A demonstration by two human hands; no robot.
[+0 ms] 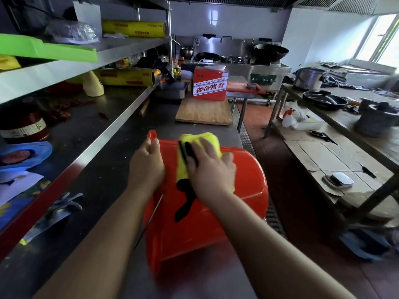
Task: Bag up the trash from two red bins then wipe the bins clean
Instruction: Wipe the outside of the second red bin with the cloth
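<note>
1. Stainless-steel tabletop (121,147) runs from 6 o'clock up toward 12 o'clock through a commercial kitchen, with a low steel shelf (90,117) along its 9 o'clock side and a cooking range with dark woks (271,51) against the far wall.
2. A red bin (216,223) lies on its side on the tabletop near the centre of the view, at the tabletop's 3 o'clock edge, a black painted mark (183,203) showing on its upturned wall.
3. The left hand (146,165) is at the bin's 10 o'clock corner, fingers curled over the bin's edge and gripping it.
4. The right hand (210,169) lies just beside it toward 3 o'clock, fingers straight and spread, pressing a yellow cloth (200,140) flat against the bin's upper wall.
5. The cloth sticks out past the fingertips toward 12 o'clock and hangs below the palm toward 7 o'clock, touching the black mark.
6. Beyond the bin at 12 o'clock a wooden cutting board (204,113) carries a red carton (210,84) with white lettering.
7. Grey gloves (56,212) lie on the tabletop at 8 o'clock, well apart from the bin.
8. Yellow cling-film rolls (127,77) sit on the shelf at 11 o'clock.
9. A second table (345,152) at 3 o'clock holds a small scale (338,180) and a spray bottle (288,117).
</note>
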